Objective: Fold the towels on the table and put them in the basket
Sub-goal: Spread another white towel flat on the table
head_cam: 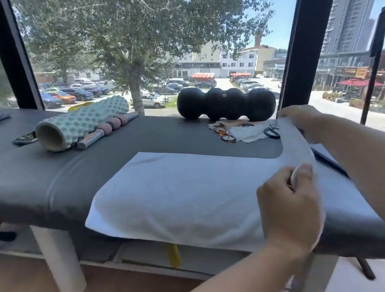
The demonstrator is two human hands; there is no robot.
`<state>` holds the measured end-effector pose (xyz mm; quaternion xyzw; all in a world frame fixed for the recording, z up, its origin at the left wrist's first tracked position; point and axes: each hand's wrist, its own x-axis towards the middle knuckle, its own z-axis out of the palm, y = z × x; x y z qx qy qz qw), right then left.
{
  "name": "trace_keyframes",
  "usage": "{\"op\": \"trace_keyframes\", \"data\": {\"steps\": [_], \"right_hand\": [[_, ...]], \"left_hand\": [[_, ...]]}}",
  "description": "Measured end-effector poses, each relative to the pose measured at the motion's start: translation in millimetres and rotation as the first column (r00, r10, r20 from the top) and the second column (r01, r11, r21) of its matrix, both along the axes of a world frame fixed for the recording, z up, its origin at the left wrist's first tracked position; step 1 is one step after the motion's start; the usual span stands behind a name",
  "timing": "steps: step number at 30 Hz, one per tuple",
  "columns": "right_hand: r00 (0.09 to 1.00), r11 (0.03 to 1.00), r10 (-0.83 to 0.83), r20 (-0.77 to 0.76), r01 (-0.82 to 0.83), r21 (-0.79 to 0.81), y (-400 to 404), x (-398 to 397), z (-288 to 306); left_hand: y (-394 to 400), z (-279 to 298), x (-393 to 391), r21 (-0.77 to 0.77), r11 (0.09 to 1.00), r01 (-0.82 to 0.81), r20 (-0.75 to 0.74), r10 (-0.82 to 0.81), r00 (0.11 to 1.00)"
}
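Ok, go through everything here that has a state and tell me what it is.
White towel: spread flat on the table, right edge lifted.
Left hand: pinches the near right corner.
Right hand: pinches the far right corner.
Foam roller: lying on its side.
Black roller: lying by the window.

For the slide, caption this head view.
Both hands, left hand and right hand, pinch the white towel's right edge on the grey table.

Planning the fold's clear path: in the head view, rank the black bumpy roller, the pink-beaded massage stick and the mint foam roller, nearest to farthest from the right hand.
1. Black bumpy roller, just left of the right hand.
2. Pink-beaded massage stick, mid-table.
3. Mint foam roller, far left.
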<state>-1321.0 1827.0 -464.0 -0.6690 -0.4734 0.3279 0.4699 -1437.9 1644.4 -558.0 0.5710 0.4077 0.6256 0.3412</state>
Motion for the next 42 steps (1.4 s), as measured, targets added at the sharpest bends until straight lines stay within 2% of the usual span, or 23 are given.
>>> {"op": "trace_keyframes", "data": {"steps": [3,7,10,17,21,24,27,29,32,36,40,42], "right_hand": [[0.986,0.994,0.092,-0.141,-0.082,0.073,15,-53,2],[0.95,0.976,0.212,-0.231,-0.193,0.101,31,-126,0],[0.934,0.961,0.274,-0.231,-0.254,0.111,38,-179,-7],[0.919,0.942,0.333,-0.213,-0.314,0.117,48,-282,-22],[0.928,0.935,0.352,-0.119,-0.345,0.078,57,-319,-41],[0.913,0.912,0.408,-0.011,-0.408,0.031,60,-334,-64],[0.854,0.886,0.451,0.258,-0.463,-0.016,70,-333,-88],[0.801,0.889,0.416,0.431,-0.458,-0.006,75,-327,-96],[0.708,0.886,0.405,0.578,-0.459,-0.058,76,-323,-97],[0.627,0.894,0.389,0.675,-0.433,-0.113,80,-319,-102],[0.688,0.9,0.301,0.66,-0.435,0.043,83,-316,-106],[0.74,0.903,0.248,0.625,-0.41,0.127,83,-315,-108]], "left_hand": [[8,7,-46,0.054,0.986,-0.16,0.155,0.15,0.977],[16,5,-108,0.064,0.927,-0.368,0.254,0.342,0.905],[18,2,-150,0.034,0.877,-0.479,0.314,0.445,0.838],[18,-7,-214,-0.009,0.801,-0.598,0.37,0.558,0.743],[17,-27,-249,-0.079,0.75,-0.657,0.326,0.642,0.694],[17,-54,-273,-0.249,0.734,-0.632,0.292,0.679,0.674],[15,-76,-288,-0.411,0.719,-0.56,0.23,0.676,0.7],[13,-82,-293,-0.442,0.716,-0.54,0.217,0.67,0.71],[12,-85,-295,-0.445,0.703,-0.554,0.19,0.679,0.709],[13,-92,-296,-0.427,0.693,-0.58,0.144,0.686,0.713],[11,-86,-293,-0.36,0.686,-0.633,0.104,0.703,0.703],[9,-80,-290,-0.323,0.706,-0.631,0.132,0.693,0.708]]}}
